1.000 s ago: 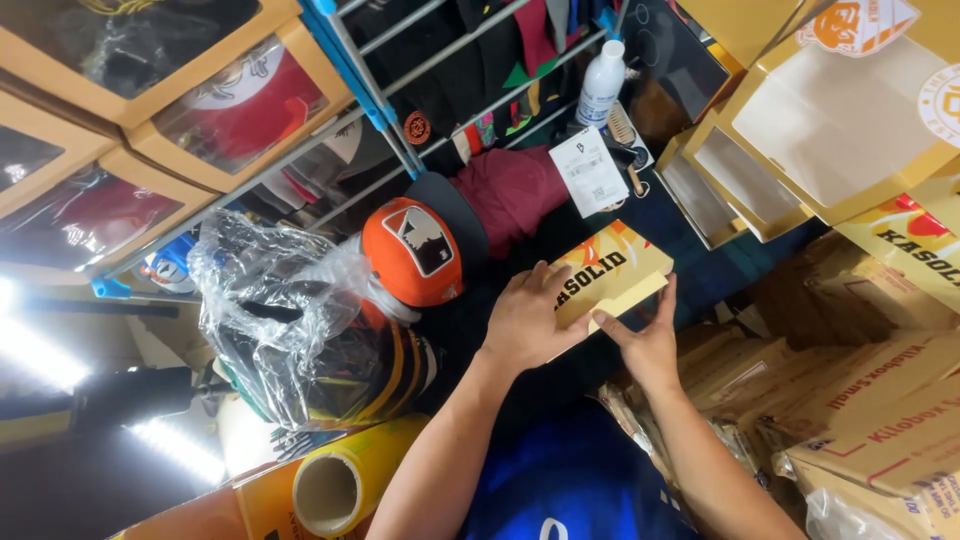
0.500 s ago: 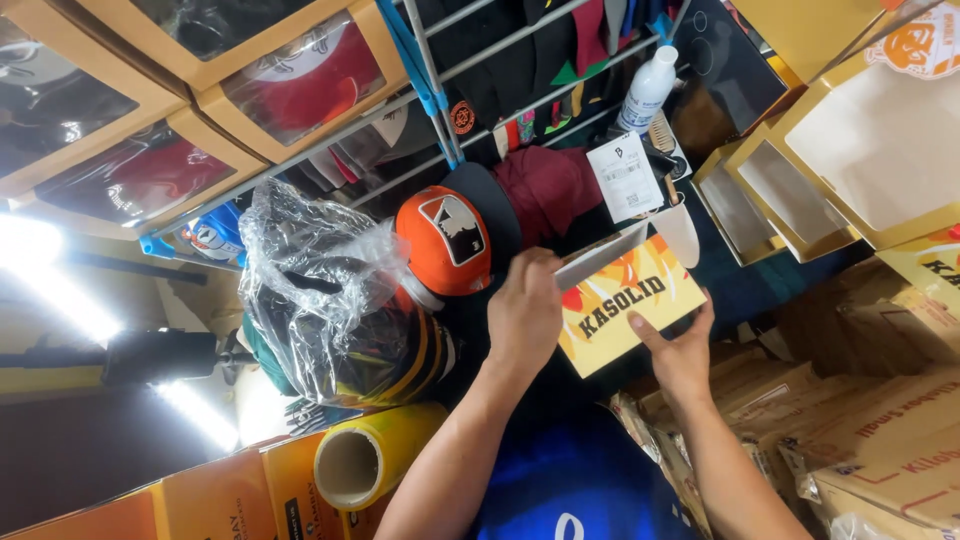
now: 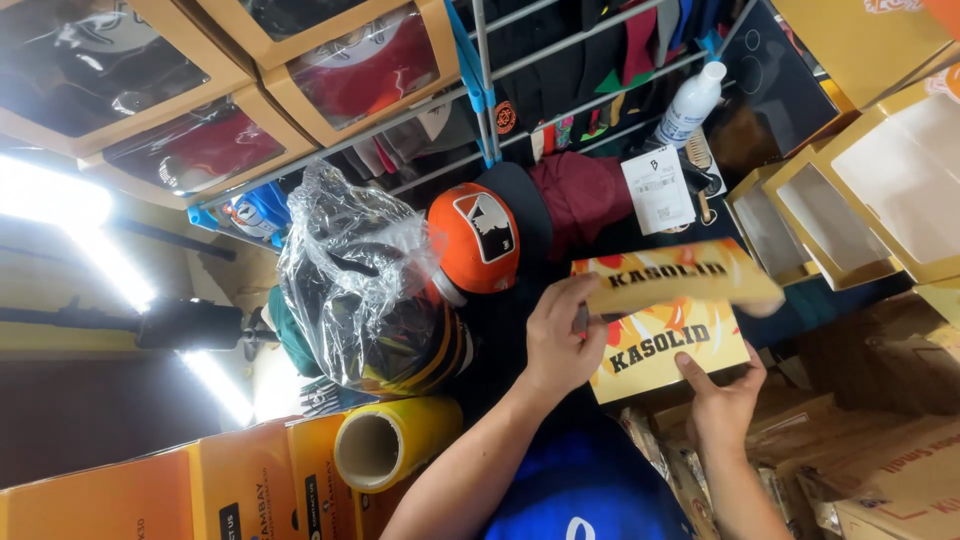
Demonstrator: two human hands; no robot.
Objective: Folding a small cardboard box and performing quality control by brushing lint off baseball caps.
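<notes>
A flat yellow-orange cardboard box [image 3: 665, 350] with a flame print sits in front of me, its lid [image 3: 680, 280] lifted away from the base. My left hand [image 3: 560, 340] grips the left edge of the lid. The base is held at its near right edge by my right hand [image 3: 722, 398]. Just left of the box lies an orange and black cap [image 3: 475, 235], and a maroon cap [image 3: 580, 195] lies behind it. The inside of the box is hidden by the lid.
A crinkled clear plastic bag [image 3: 345, 285] holding caps lies left. A yellow film roll [image 3: 385, 445] rests on orange cartons. A white bottle [image 3: 690, 100] and a white tag card [image 3: 657, 190] sit behind. Open windowed yellow boxes [image 3: 850, 200] stand right; a wire rack [image 3: 480, 70] is above.
The box was shut and held flat in both hands. It then turned toward me, and now my left hand has raised the lid off the base.
</notes>
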